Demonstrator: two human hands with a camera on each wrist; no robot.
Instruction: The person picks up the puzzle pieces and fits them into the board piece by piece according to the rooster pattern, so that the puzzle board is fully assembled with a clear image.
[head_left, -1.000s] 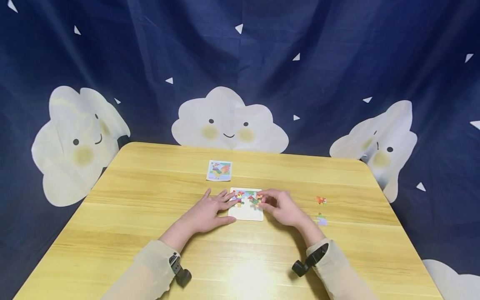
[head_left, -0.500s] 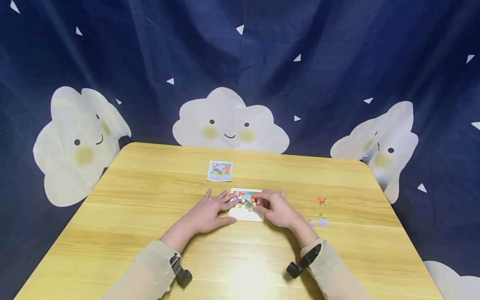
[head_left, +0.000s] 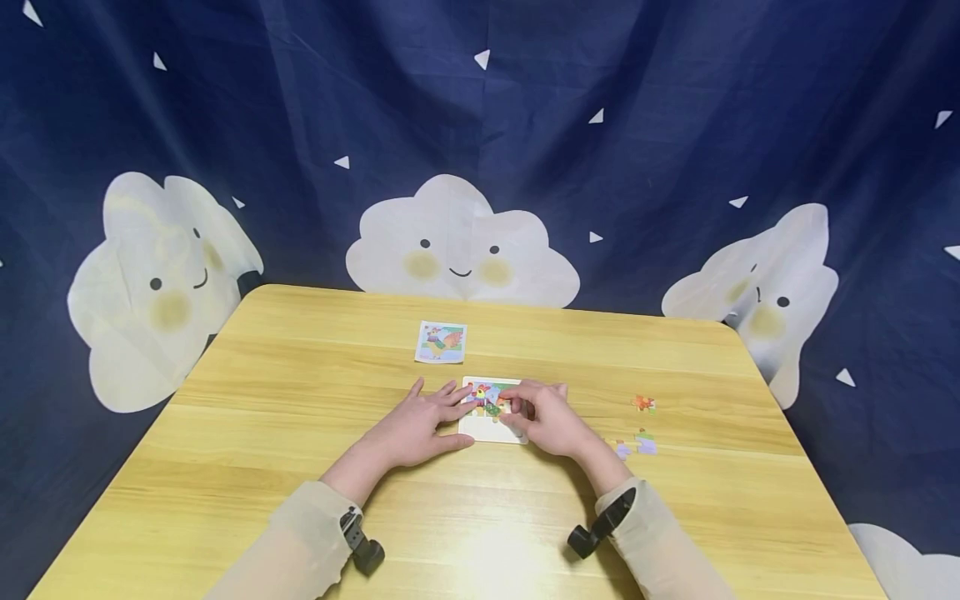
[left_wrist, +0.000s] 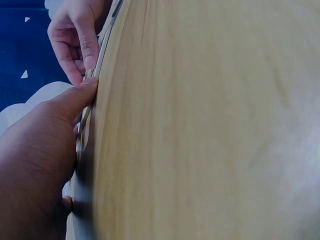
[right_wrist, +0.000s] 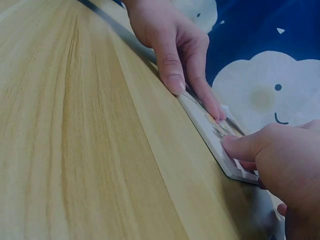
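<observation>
A white puzzle board [head_left: 489,432] lies on the table, its upper part covered with colourful jigsaw pieces and its lower strip bare white. My left hand [head_left: 416,425] rests flat with spread fingers over the board's left edge, thumb at the lower left corner. On the right side of the board, my right hand [head_left: 551,419] pinches a green jigsaw piece [head_left: 492,409] between thumb and index finger, low over the joined pieces. Whether that piece lies fully flat cannot be seen. The right wrist view shows both hands on the board [right_wrist: 205,130], its pieces mostly covered by fingers.
Several loose jigsaw pieces lie to the right: an orange one [head_left: 642,403], a green and lilac one [head_left: 646,442] and a lilac one [head_left: 622,449]. Behind the board lies a picture card of a hen [head_left: 441,342]. A dark blue curtain [head_left: 525,100] hangs beyond the table.
My right hand has moved slightly left over the board with the green jigsaw piece, uncovering the lilac piece beside its wrist. The left hand has stayed in place.
</observation>
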